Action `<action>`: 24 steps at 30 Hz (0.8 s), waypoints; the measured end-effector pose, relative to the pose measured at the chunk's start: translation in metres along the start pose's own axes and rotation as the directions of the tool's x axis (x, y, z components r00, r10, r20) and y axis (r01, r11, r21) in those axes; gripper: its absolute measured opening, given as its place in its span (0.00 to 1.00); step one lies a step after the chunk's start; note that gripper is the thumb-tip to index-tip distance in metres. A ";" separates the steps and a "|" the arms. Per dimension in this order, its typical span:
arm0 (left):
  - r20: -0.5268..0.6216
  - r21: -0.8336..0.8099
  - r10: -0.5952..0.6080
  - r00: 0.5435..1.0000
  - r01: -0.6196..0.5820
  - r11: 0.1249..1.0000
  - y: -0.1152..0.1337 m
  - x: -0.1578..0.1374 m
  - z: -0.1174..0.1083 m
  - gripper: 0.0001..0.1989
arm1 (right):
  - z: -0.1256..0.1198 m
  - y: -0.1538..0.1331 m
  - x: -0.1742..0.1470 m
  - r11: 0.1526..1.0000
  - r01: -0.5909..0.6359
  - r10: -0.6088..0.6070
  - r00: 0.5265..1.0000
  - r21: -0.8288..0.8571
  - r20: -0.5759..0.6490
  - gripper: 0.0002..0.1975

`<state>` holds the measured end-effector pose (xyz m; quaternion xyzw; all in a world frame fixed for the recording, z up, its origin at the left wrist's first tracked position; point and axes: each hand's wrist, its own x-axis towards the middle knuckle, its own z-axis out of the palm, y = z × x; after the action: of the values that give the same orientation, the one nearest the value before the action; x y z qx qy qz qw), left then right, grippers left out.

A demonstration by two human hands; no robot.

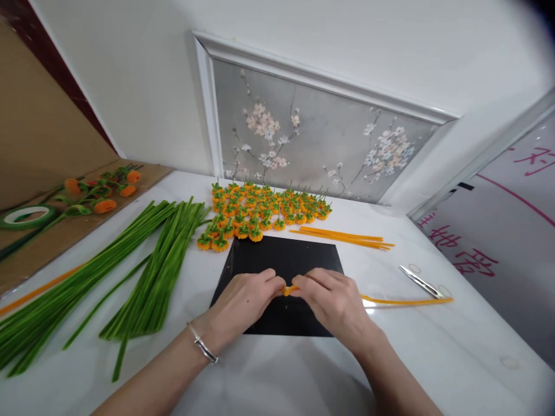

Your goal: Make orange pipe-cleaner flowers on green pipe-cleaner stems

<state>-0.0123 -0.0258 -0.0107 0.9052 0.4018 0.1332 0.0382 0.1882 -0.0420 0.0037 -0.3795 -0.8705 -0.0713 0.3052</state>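
Over a black mat (277, 257) both hands pinch one orange pipe cleaner (407, 300). My left hand (247, 297) is closed on its short end, where the stem looks bent or coiled between the fingertips. My right hand (333, 300) grips it a little further along, and the long free part runs out to the right past the wrist. Only a small piece shows between the two hands; the rest there is hidden by fingers. Beyond the mat stand many small orange pipe-cleaner flowers (255, 231) with green tops.
Bundles of green pipe cleaners (151, 277) lie at the left. Several straight orange pipe cleaners (347, 237) rest behind the mat, and tweezers (420, 282) lie at the right. Finished flowers (105, 205) and green tape (28, 216) sit on cardboard. A wall panel (312, 133) bounds the back.
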 end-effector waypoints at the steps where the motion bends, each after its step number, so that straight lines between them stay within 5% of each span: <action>1: 0.002 -0.002 0.021 1.000 -0.021 1.000 0.001 0.000 0.000 0.10 | 0.000 0.002 0.000 0.999 -0.028 0.029 0.999 0.019 -0.024 0.10; 5: -0.015 0.002 0.118 0.993 -0.118 0.993 0.004 0.001 -0.001 0.11 | -0.001 0.008 -0.001 0.979 -0.157 0.160 0.987 0.132 -0.012 0.13; 10: -0.085 -0.063 0.175 0.981 -0.181 0.981 0.007 0.003 -0.004 0.13 | -0.003 0.020 -0.002 0.917 -0.300 0.266 0.951 0.263 0.156 0.12; 15: -0.129 -0.132 0.201 0.971 -0.218 0.967 0.014 0.001 -0.011 0.12 | 0.000 0.031 -0.005 0.824 -0.382 0.219 0.896 0.419 0.386 0.12; 19: -0.142 -0.244 0.140 0.980 -0.172 0.955 0.017 0.000 -0.016 0.11 | 0.000 0.027 -0.006 0.763 -0.412 0.144 0.859 0.498 0.491 0.12; 24: -0.134 -0.318 -0.032 0.990 -0.012 0.948 0.014 -0.001 -0.018 0.07 | -0.001 0.016 -0.004 0.826 -0.399 0.157 0.840 0.397 0.519 0.11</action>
<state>-0.0080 -0.0370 0.0086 0.8738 0.3812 0.2582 0.1565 0.2021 -0.0336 -0.0001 -0.4218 -0.8394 0.2912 0.1809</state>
